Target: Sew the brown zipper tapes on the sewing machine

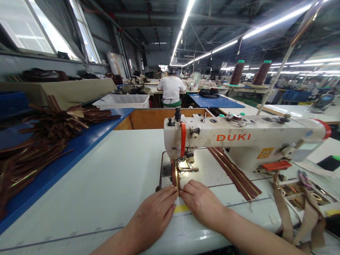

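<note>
A brown zipper strip (pixel 175 177) with a gold line of teeth runs from under the needle area of a white sewing machine (pixel 207 132) towards me. My left hand (pixel 156 212) lies along the strip's left side, its fingertips closed on the near end. From the right, my right hand (pixel 200 203) pinches the same end with bent fingers. The two hands' fingertips almost meet there, hiding the strip's end. More brown zipper strips (pixel 235 173) lie under the machine's arm, to the right of my right hand.
A heap of brown strips (pixel 39 141) covers the blue table at left. At right are a parts tray (pixel 302 194) and hanging beige straps (pixel 283 209). Thread cones (pixel 237 73) stand behind the machine. A person in a white shirt (pixel 171 88) sits ahead, back turned.
</note>
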### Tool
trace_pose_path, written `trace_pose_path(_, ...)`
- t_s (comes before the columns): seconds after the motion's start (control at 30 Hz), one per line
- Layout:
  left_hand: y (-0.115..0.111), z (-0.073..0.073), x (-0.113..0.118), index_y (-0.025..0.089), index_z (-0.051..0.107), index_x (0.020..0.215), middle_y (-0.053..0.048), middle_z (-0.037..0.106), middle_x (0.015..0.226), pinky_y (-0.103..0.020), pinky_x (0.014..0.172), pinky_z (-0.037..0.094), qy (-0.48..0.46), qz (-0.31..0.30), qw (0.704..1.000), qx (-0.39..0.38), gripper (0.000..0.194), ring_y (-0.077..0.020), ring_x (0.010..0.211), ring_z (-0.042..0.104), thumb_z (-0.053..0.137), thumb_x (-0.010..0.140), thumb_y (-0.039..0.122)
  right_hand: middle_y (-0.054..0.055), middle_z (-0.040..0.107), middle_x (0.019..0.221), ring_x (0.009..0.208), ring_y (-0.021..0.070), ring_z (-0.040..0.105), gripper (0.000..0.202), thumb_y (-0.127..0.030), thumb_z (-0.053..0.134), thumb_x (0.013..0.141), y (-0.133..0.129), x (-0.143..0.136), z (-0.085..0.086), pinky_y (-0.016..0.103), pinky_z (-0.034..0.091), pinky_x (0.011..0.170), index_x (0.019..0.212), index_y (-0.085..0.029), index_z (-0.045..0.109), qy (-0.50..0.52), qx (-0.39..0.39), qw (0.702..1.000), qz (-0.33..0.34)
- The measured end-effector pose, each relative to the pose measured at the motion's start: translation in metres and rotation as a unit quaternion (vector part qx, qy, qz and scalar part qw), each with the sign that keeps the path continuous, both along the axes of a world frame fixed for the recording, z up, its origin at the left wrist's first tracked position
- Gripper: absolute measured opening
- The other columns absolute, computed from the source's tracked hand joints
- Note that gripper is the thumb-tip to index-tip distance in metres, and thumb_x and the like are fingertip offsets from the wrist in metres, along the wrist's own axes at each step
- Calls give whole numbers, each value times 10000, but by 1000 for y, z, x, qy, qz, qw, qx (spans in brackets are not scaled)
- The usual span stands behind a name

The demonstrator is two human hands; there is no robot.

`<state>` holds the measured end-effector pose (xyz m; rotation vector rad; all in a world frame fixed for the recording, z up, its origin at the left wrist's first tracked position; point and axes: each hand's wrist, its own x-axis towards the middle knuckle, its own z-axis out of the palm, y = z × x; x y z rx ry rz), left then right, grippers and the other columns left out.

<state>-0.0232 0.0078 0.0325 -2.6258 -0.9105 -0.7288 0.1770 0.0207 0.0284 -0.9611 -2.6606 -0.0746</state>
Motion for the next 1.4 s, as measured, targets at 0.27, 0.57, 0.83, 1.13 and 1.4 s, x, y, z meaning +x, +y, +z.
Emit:
trace_pose_path(0.27, -2, 2, -1, 132, 637, 1064, -82, 707, 1090, -327, 868, 584, 21, -5, 1000, 15, 315, -182, 1007, 666, 373, 893, 142, 40, 532, 876, 818, 211, 444, 91, -91, 657, 877, -4, 1, 0, 339, 417, 709, 934, -109, 589, -7, 4, 1000, 10)
trace_pose_path(0.57, -1, 1, -5, 105, 609, 1139, -79, 686, 1153, -309, 914, 563, 77, -7, 997, 31, 339, -185, 1056, 643, 390, 883, 135, 35, 538, 887, 825, 209, 447, 158, -99, 694, 854, -6, 1, 4, 334, 413, 731, 968, -109, 586, -14, -6, 1000, 9)
trace_pose_path(0.83, 9, 1, -3, 88, 626, 1119, -91, 695, 1134, -310, 907, 567, 84, -1, 996, 33, 356, -189, 1057, 640, 344, 906, 130, 42, 538, 869, 819, 213, 446, 62, -95, 633, 893, 4, 0, 2, 338, 396, 745, 912, -127, 583, -10, -8, 1000, 0)
trace_pose_path(1.13, 33, 3, 3, 82, 675, 1024, -88, 727, 1042, -293, 901, 563, 83, 8, 994, 65, 416, -183, 988, 667, 270, 934, 123, 31, 546, 840, 824, 207, 460, 114, -106, 665, 877, 31, -4, 5, 324, 392, 747, 812, -138, 577, -8, 29, 999, -17)
trace_pose_path(1.4, 51, 1, 0, 94, 659, 1056, -88, 721, 1062, -286, 915, 554, 66, 18, 996, 49, 404, -169, 1007, 662, 277, 941, 151, 40, 580, 890, 828, 212, 496, 32, -112, 633, 897, 49, -7, 9, 329, 409, 724, 895, -135, 610, -19, 28, 999, -38)
